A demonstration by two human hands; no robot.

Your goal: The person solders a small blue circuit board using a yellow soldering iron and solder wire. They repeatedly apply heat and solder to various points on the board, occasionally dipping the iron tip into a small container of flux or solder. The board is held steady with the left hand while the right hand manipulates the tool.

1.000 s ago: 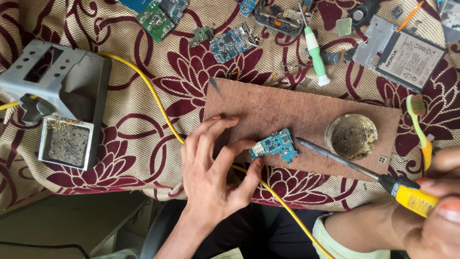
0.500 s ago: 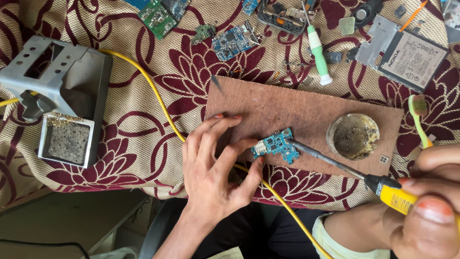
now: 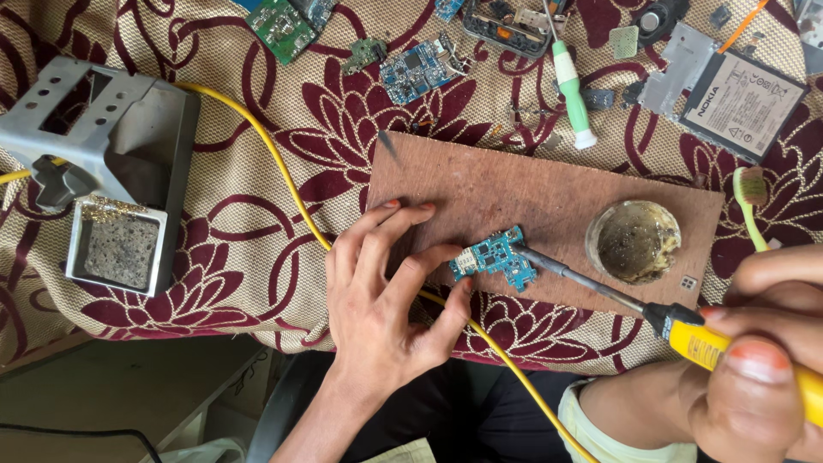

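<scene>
A small blue circuit board (image 3: 497,258) lies on a brown wooden board (image 3: 531,193). My left hand (image 3: 386,296) rests flat on the wood, its fingertips pinning the circuit board's left end. At the lower right my right hand (image 3: 763,360) grips the yellow handle of a soldering iron (image 3: 600,287). Its dark metal tip touches the circuit board's right edge. A round tin of flux (image 3: 633,242) sits on the wood just right of the tip.
A grey metal iron stand with a sponge tray (image 3: 111,184) sits at the left. The yellow cord (image 3: 274,159) runs from it under my left hand. Circuit boards (image 3: 420,69), a white-green screwdriver (image 3: 570,86), a phone battery (image 3: 741,103) and a green toothbrush (image 3: 750,206) lie on the floral cloth.
The soldering iron's tip has stayed on the circuit board's right edge. My right hand has shifted slightly right and down in view. My left hand keeps holding the board.
</scene>
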